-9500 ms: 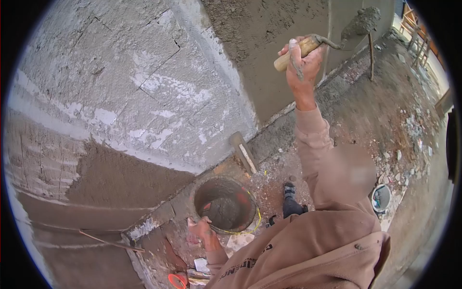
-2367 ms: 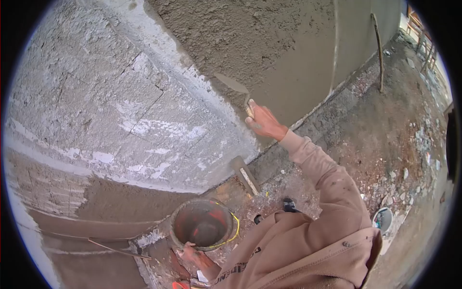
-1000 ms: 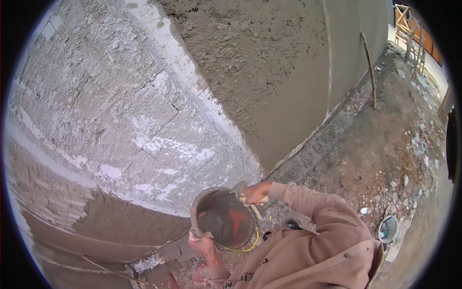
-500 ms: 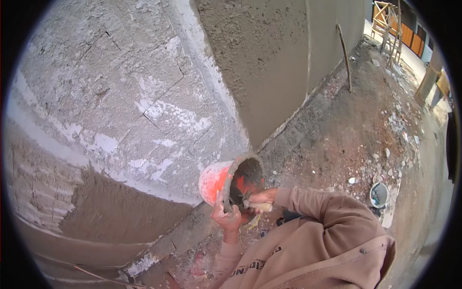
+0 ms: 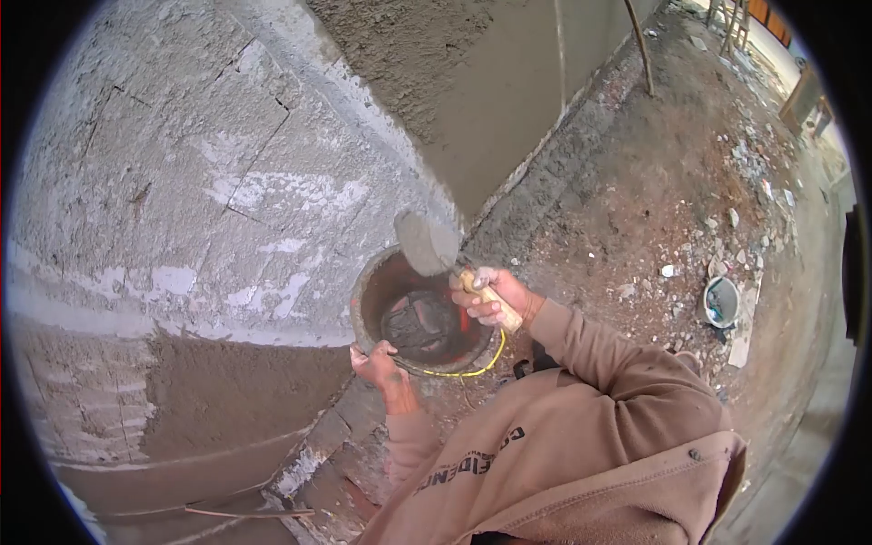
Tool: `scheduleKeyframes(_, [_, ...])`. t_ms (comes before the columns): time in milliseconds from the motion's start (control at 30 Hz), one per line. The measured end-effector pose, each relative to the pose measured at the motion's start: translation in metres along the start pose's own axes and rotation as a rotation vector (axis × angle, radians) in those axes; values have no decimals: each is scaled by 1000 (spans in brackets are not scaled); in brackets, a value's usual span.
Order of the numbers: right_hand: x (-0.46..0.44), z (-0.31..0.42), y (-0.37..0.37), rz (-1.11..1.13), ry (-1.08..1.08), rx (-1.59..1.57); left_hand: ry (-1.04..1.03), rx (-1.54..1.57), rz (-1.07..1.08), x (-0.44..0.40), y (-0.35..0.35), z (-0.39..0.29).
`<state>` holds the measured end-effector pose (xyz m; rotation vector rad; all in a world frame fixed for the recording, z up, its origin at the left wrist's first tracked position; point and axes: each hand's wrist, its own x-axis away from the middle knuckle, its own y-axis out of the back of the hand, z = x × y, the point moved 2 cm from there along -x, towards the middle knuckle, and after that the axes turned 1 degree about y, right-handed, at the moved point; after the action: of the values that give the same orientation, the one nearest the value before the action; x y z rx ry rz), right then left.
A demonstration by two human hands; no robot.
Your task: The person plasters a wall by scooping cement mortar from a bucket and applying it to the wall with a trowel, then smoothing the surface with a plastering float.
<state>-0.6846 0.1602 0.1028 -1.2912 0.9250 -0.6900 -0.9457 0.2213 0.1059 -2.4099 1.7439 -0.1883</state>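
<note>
inside the red-streaked, grey-crusted bucket (image 5: 381,286), dark mortar (image 5: 441,316) lies rough and uneven.

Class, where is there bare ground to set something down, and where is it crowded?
Roomiest: the brown earth between the plastered wall and the rubble above the small bucket, though bits dot it. Crowded: around the large bucket, with the left hand, right hand and trowel.
</note>
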Motion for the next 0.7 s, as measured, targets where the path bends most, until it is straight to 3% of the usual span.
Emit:
scheduleKeyframes(67, [-1, 50, -28, 19, 216, 187, -4, -80, -67, -6, -3, 5])
scheduleKeyframes(267, [-4, 191, -113, -202, 1100, 697, -54, -135, -258, -33, 31, 28])
scheduleKeyframes(367, [-22, 266, -107, -384, 1540, 912, -18, -106, -386, -35, 58, 27])
scheduleKeyframes(500, [-69, 350, -51, -653, 1923, 850, -144, -292, -468, -23, 69, 11])
scheduleKeyframes(600, [-131, 400, 44, -1444, 1795, 1106, -101, -320, -541, -14, 80, 3])
scheduleKeyframes(667, [-150, 388, 61, -1391, 1083, 1711, -156, -347, -540, -7, 95, 5])
scheduleKeyframes(700, [-165, 365, 54, -1183, 827, 1809, -136, -347, -578, -2, 85, 1])
